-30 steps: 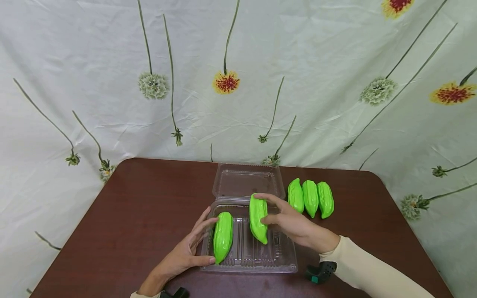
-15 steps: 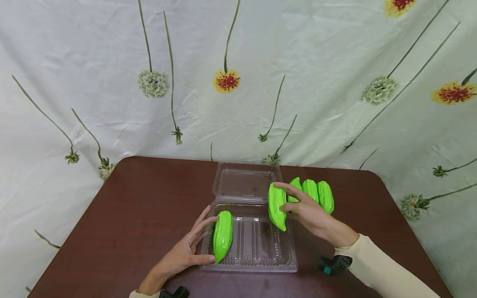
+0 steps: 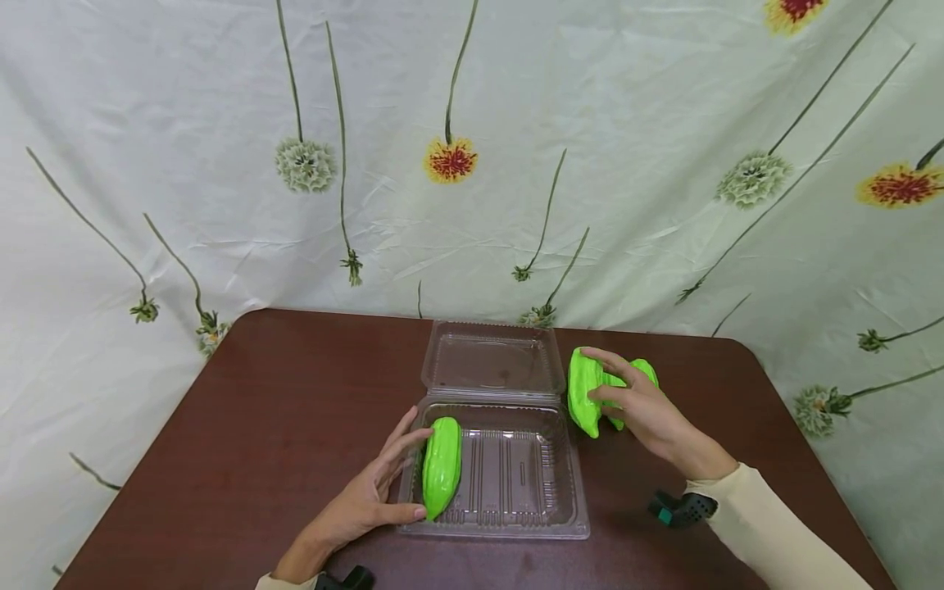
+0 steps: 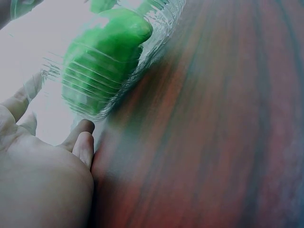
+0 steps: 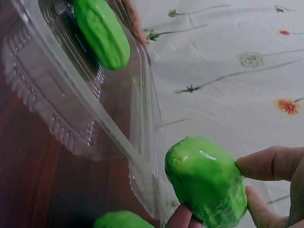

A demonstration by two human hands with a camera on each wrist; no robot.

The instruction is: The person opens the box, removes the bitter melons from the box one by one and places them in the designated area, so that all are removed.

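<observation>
My right hand (image 3: pixel 642 410) pinches a glossy green ridged bitter melon (image 3: pixel 585 392) between thumb and fingers, just right of a clear hinged plastic container (image 3: pixel 516 531). In the right wrist view, the end of the held bitter melon (image 5: pixel 202 178) faces the camera. A second bitter melon (image 3: pixel 442 469) lies lengthwise along the container's left side. My left hand (image 3: pixel 365 496) rests with spread fingers at the container's left edge, thumb at the near corner. In the left wrist view, this bitter melon (image 4: pixel 102 61) shows through the ridged clear wall.
Behind my right hand, other bitter melons (image 3: pixel 646 370) lie on the dark brown table (image 3: pixel 310 393), partly covered. The container's lid (image 3: pixel 490 360) is folded back toward the far edge. A pale flower-printed cloth (image 3: pixel 649 164) hangs behind the table.
My right hand has carried its bitter melon from above the container rightward to the row of other melons, covering part of them. My left hand and its melon have stayed put.
</observation>
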